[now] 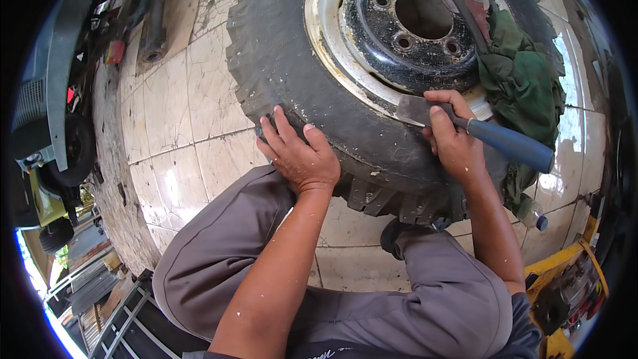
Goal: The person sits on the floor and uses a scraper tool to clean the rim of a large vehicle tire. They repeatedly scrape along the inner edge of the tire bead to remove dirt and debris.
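On the tiled floor (163, 126), directly before the seated person, the tyre (282, 46) lay flat on its side, its wheel fitted. The white rim (320, 30) was stained and flaked; the black disc (372, 40) within it was worn, with holes around a large centre opening. Right hand (455, 143): closed around the neck of the scraper (512, 145), blue handle pointing right, blade at the rim's near edge. Whether blade and rim touched could not be told. Left hand (302, 159): open, palm down, fingers spread on the tyre's near left shoulder, holding nothing. Pale flecks were scattered over the tyre's sidewall. Green cloth (518, 80) was draped over the tyre's right side. A clear bottle (530, 211) lay near the cloth's lower end.
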Tool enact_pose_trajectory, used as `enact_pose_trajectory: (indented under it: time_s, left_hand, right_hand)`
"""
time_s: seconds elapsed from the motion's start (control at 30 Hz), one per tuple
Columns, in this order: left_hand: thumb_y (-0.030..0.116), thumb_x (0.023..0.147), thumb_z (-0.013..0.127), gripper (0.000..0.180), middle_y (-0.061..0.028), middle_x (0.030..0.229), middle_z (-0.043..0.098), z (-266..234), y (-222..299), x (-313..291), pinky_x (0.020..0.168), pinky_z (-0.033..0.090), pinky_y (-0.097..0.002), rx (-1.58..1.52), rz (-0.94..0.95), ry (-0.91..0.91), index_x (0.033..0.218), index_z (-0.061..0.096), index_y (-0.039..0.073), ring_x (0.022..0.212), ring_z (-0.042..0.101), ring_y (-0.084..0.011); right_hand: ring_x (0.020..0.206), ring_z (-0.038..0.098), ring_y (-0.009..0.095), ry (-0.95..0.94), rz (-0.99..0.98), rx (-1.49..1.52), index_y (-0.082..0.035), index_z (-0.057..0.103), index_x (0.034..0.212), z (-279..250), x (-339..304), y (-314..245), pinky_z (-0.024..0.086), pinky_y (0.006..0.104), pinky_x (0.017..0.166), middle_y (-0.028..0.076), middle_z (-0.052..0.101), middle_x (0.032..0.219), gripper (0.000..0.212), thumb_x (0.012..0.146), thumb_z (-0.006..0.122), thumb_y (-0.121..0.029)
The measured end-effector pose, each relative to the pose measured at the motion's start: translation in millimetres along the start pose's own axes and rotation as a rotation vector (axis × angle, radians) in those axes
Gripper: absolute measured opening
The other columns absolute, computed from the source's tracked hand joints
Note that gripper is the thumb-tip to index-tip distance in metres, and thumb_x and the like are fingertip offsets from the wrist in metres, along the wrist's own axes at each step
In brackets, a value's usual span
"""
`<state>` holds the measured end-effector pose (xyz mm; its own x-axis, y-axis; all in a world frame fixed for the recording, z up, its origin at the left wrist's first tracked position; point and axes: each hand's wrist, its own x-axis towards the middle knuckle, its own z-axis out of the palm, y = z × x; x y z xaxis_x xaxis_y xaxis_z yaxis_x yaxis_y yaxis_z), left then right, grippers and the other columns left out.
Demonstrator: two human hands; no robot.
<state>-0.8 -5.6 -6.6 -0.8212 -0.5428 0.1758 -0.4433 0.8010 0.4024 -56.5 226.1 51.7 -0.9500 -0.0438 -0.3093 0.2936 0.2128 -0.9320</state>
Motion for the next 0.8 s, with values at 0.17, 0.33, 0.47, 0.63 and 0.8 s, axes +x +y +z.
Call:
enact_pose_trajectory:
  time_s: [0.17, 0.33, 0.47, 0.63, 0.8]
  left_hand:
    - [0.029, 0.096, 0.047, 0.065, -0.0347, 0.153, 0.032, -3.4, 3.0, 0.2, 0.118, 0.019, -0.0604, 0.02, -0.019, 0.002, 0.151, 0.036, -0.003, 0.141, 0.026, -0.0554]
    - [0.03, 0.095, 0.047, 0.066, -0.0344, 0.155, 0.03, -2.5, -0.4, 2.0, 0.117, 0.021, -0.0624, -0.015, 0.0, 0.006, 0.153, 0.035, 0.0, 0.141, 0.023, -0.0591]
    - [0.029, 0.097, 0.046, 0.064, -0.0355, 0.154, 0.031, -7.8, 5.2, -3.9, 0.118, 0.02, -0.0614, 0.005, -0.028, -0.023, 0.152, 0.035, -0.002, 0.14, 0.025, -0.0576]
    - [0.029, 0.097, 0.047, 0.064, -0.0337, 0.154, 0.032, -7.1, 7.2, -4.5, 0.117, 0.022, -0.0619, 0.029, -0.044, 0.008, 0.153, 0.035, 0.001, 0.139, 0.027, -0.0581]
    - [0.033, 0.097, 0.048, 0.067, -0.0303, 0.157, 0.029, -3.6, 10.7, -4.7, 0.115, 0.025, -0.0633, 0.078, -0.069, -0.018, 0.156, 0.033, 0.006, 0.14, 0.024, -0.059]
  right_hand:
    - [0.062, 0.057, 0.008, -0.049, 0.153, 0.132, -0.008, 0.059, 0.127, -8.8, -6.9, 5.3, 0.047, 0.0249, 0.056, 0.004, 0.064, 0.079, 0.028, 0.101, 0.055, -0.018]
    - [0.068, 0.064, 0.016, -0.127, 0.059, 0.068, -0.012, 0.059, 0.13, 2.4, -5.9, 6.5, 0.051, 0.0304, 0.065, 0.01, 0.069, 0.085, 0.031, 0.101, 0.059, -0.02]
    - [0.098, 0.071, 0.035, -0.211, -0.378, -0.252, -0.01, 0.058, 0.132, -2.8, -13.4, 5.0, 0.053, 0.0375, 0.086, 0.019, 0.071, 0.105, 0.037, 0.096, 0.062, -0.015]
    - [0.089, 0.067, 0.024, -0.067, -0.313, -0.282, -0.009, 0.058, 0.133, -40.0, -30.2, -9.4, 0.051, 0.0344, 0.081, 0.014, 0.07, 0.099, 0.037, 0.097, 0.061, -0.015]
    - [0.062, 0.054, 0.008, 0.085, -0.105, -0.253, -0.009, 0.056, 0.135, -80.1, -66.0, -67.4, 0.046, 0.025, 0.057, 0.006, 0.065, 0.081, 0.037, 0.1, 0.061, -0.018]
